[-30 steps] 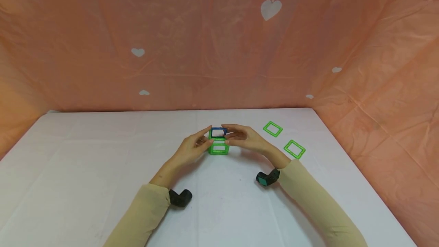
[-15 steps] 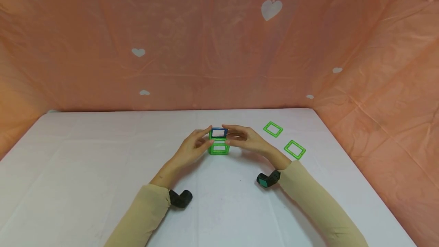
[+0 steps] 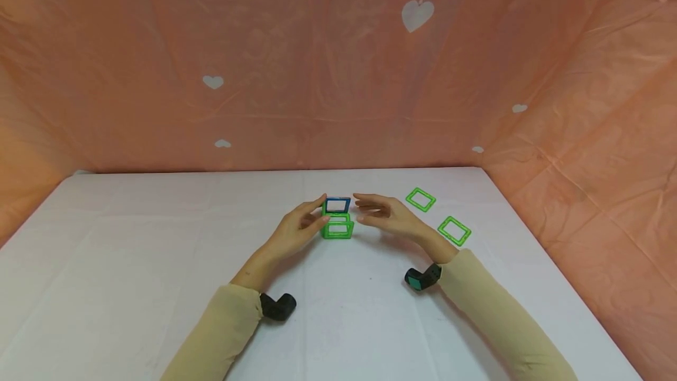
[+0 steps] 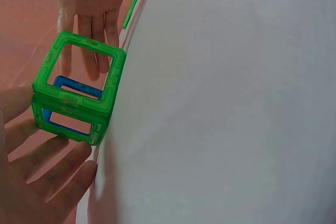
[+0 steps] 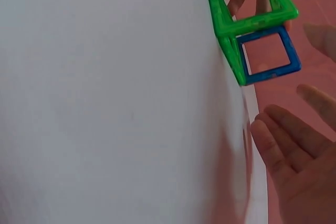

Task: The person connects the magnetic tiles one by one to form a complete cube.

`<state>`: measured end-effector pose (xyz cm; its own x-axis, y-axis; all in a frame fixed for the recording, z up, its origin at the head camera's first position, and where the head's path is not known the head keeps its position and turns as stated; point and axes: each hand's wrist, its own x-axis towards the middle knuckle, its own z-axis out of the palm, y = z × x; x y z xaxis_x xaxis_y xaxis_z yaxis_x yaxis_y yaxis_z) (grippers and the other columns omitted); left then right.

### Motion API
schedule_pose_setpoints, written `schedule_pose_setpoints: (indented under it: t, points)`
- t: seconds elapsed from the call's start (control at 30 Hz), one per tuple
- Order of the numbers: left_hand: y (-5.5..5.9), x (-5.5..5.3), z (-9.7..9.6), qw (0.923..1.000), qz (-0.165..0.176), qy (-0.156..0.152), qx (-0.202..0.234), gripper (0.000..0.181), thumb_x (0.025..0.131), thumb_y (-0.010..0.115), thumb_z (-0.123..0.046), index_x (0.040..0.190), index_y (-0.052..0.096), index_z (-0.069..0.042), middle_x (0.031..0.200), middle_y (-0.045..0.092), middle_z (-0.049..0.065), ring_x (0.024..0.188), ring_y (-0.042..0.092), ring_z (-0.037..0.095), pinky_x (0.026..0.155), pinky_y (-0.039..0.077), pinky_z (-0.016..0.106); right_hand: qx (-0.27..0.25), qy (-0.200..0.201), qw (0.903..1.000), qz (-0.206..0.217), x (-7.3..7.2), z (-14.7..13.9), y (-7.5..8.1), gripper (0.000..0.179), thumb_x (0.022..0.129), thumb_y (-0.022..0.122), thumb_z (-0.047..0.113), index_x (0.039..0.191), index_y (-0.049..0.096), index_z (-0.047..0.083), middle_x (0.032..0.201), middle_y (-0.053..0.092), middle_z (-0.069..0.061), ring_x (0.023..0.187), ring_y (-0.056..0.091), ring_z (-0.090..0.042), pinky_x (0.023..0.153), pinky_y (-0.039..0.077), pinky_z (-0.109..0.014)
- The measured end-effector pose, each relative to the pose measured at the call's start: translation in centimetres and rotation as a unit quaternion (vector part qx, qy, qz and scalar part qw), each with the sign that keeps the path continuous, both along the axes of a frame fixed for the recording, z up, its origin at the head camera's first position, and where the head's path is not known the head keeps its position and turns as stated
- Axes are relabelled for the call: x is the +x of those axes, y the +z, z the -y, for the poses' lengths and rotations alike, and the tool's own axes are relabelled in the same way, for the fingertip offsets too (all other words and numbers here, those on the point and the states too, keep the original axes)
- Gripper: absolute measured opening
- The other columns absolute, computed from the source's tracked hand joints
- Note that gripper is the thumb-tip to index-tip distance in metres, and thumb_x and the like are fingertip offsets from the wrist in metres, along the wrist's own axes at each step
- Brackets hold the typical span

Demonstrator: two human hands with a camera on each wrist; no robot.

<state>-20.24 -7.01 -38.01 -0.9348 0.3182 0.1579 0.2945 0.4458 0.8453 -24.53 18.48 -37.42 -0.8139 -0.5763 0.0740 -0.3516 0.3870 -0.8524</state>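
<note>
A small box-like build of square magnetic tiles stands near the far middle of the table: green tiles (image 4: 73, 109) form several sides, and a blue tile (image 5: 292, 50) stands at the back. My left hand (image 3: 293, 228) holds the build from the left, its thumb at the front corner and a forefinger at the rear edge. To the right, my right hand (image 3: 390, 217) hovers with relaxed fingers a small gap from the build, holding nothing. The right side of the build looks open. Its inside is partly hidden by the tile edges.
Two loose green square tiles, one farther back (image 3: 426, 193) and one nearer (image 3: 450, 236), lie flat to the right of the build. A white cloth (image 3: 158, 263) covers the table. Orange fabric (image 3: 296, 75) with pale hearts hangs behind and at the sides.
My right hand has come off the build and drawn back to the right, its fingers now apart from it. The left hand and the tiles stay about where they were.
</note>
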Motion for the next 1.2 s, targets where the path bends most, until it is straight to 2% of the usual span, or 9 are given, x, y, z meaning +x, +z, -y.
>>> schedule_pose_setpoints:
  t: [0.33,0.57,0.73,0.9,1.03,1.2]
  points:
    - [-0.1,0.0,0.0,1.0,0.009,0.001,0.004,0.054,0.097,0.058,-0.019,0.146,0.039,-0.006,0.139,0.049,0.021,0.107,0.062,0.038,0.09,0.052,0.045,0.039,-0.084,0.995,-0.038,-0.1,-1.3,0.1,0.051,0.091,0.065,0.015,0.136,0.05,-0.001,0.136,0.054,-0.02,0.123,0.054,-0.035,0.101,0.044,-0.047]
    - [0.1,0.1,0.0,0.9998,0.02,-0.002,0.009,0.055,0.097,0.057,-0.02,0.146,0.039,-0.007,0.141,0.048,0.02,0.11,0.061,0.038,0.092,0.051,0.046,0.076,-0.169,0.9816,-0.044,0.0,-1.9,0.1,0.046,0.091,0.065,0.017,0.134,0.055,0.004,0.139,0.05,-0.02,0.124,0.052,-0.036,0.098,0.047,-0.048]
    - [0.1,0.2,0.1,0.9998,0.011,-0.009,0.011,0.055,0.097,0.058,-0.018,0.146,0.038,-0.005,0.139,0.049,0.021,0.108,0.062,0.037,0.091,0.051,0.045,0.086,-0.197,0.9744,-0.065,0.3,-2.4,0.0,0.044,0.09,0.065,0.015,0.131,0.056,0.002,0.137,0.048,-0.025,0.118,0.055,-0.041,0.096,0.047,-0.05]
    - [0.1,0.2,0.1,0.9998,0.014,-0.011,0.012,0.055,0.097,0.057,-0.019,0.146,0.038,-0.006,0.14,0.048,0.02,0.108,0.062,0.037,0.091,0.051,0.045,0.097,-0.23,0.9639,-0.091,0.3,-2.6,0.0,0.043,0.087,0.066,0.011,0.128,0.058,-0.001,0.134,0.05,-0.026,0.121,0.052,-0.04,0.098,0.045,-0.05]
    - [0.1,0.1,0.1,0.9997,0.024,-0.007,0.009,0.055,0.097,0.057,-0.02,0.147,0.038,-0.008,0.142,0.047,0.02,0.11,0.061,0.037,0.091,0.051,0.045,0.114,-0.26,0.9545,-0.091,0.0,-2.9,0.1,0.045,0.087,0.065,0.01,0.13,0.056,-0.002,0.134,0.048,-0.028,0.117,0.05,-0.039,0.097,0.044,-0.05]
    - [0.1,0.1,0.1,0.9994,0.032,-0.003,0.008,0.056,0.097,0.057,-0.021,0.148,0.037,-0.01,0.143,0.046,0.019,0.111,0.06,0.037,0.092,0.051,0.045,0.121,-0.272,0.9515,-0.08,-0.3,-3.5,0.3,0.048,0.087,0.064,0.01,0.132,0.054,-0.004,0.136,0.046,-0.03,0.121,0.047,-0.041,0.101,0.042,-0.052]
